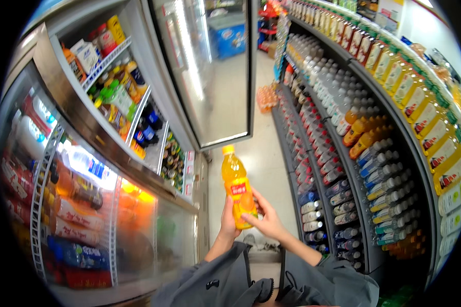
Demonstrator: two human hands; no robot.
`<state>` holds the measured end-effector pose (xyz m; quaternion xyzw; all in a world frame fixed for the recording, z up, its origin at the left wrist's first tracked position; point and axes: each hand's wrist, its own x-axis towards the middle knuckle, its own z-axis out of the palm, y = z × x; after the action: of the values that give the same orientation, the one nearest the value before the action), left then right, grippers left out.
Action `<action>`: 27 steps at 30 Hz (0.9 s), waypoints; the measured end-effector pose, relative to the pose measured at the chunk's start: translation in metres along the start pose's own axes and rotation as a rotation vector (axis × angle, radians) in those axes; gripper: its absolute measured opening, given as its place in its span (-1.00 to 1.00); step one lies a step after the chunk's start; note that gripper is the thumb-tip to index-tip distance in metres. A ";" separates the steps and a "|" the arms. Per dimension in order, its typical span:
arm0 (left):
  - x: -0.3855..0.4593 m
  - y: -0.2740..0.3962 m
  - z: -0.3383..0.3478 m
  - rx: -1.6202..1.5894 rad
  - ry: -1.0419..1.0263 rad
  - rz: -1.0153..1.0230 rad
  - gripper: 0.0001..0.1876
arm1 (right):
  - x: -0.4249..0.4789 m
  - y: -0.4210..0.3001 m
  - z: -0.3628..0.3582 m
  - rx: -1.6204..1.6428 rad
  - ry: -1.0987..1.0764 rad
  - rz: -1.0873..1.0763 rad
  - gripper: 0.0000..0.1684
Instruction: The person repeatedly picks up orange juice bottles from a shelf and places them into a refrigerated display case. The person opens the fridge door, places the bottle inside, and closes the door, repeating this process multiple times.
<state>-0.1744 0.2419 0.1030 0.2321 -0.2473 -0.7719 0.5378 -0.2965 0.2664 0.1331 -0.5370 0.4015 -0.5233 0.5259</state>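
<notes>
A plastic bottle of orange juice drink (pixel 239 188) with a yellow cap is held upright in front of me, between both hands. My left hand (pixel 229 222) wraps its lower left side. On the lower right, my right hand (pixel 267 218) grips it with the thumb across the front of the label near the base. To the left, the glass door (pixel 219 96) of an upright drinks fridge stands open. Inside the fridge, wire-edged shelves (pixel 138 115) bear drink bottles, cartons and dark-capped bottles.
A second fridge section (pixel 100 215) with large bottles is at the lower left. Along the right runs a long grey shelf unit (pixel 351 165) packed with bottled drinks, with large bottles of yellow oil (pixel 426 107) on top. A wrapped pack of orange bottles (pixel 267 98) sits on the aisle floor.
</notes>
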 end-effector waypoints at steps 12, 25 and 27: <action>0.027 0.002 -0.026 -0.015 0.123 0.206 -0.43 | 0.061 0.010 -0.001 0.089 -0.231 0.067 -0.13; 0.082 -0.014 -0.013 0.091 0.484 0.385 -0.47 | 0.124 0.063 -0.045 0.265 -0.453 0.361 -0.14; 0.092 -0.020 -0.017 0.131 0.534 0.372 -0.48 | 0.134 0.071 -0.054 0.264 -0.490 0.451 -0.14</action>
<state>-0.2071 0.1584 0.0681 0.4111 -0.1849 -0.5550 0.6992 -0.3238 0.1180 0.0763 -0.4718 0.3007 -0.2971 0.7738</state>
